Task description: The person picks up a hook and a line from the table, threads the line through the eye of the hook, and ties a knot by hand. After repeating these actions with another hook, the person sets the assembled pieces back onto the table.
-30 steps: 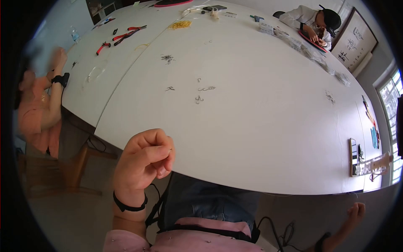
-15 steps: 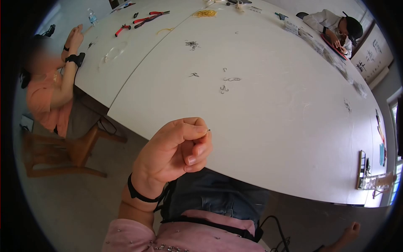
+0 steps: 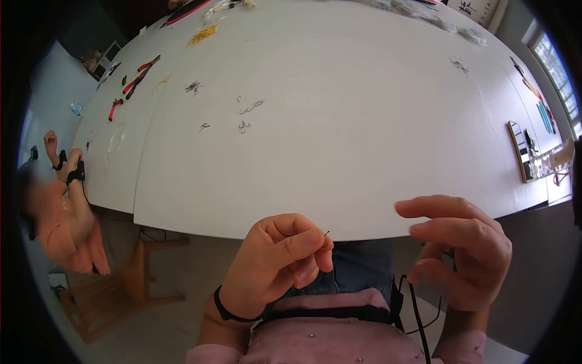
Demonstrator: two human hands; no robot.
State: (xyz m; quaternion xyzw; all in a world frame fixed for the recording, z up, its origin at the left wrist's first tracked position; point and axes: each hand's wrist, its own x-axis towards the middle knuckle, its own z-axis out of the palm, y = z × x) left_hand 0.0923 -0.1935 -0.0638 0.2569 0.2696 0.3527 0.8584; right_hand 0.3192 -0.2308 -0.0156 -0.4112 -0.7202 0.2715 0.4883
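Observation:
Near the table's front edge, my left hand (image 3: 285, 258) pinches a tiny dark piece (image 3: 327, 233) between thumb and forefinger. Only its thin tip shows; it looks like one of the fish hooks, and the rest is hidden by the fingers. My right hand (image 3: 464, 252) is to the right, fingers spread and slightly blurred, with nothing in it. Beyond the hands on the white table (image 3: 339, 145) lie a few fish hooks (image 3: 244, 127), a short row of hooks (image 3: 252, 107), a small cluster (image 3: 205, 127) and a dark pile of hooks (image 3: 193, 87).
Red-handled pliers (image 3: 140, 77) and a smaller red tool (image 3: 115, 110) lie at the left, near yellow strands (image 3: 202, 36). A person (image 3: 73, 224) sits at the left beside a wooden chair (image 3: 130, 291). Clear packets (image 3: 418, 12) line the far edge; a framed stand (image 3: 517, 151) is at right.
My right hand has risen into view from the lower right, with its fingers spread. My left hand is lower and further right, still pinching the small piece. The view has turned right.

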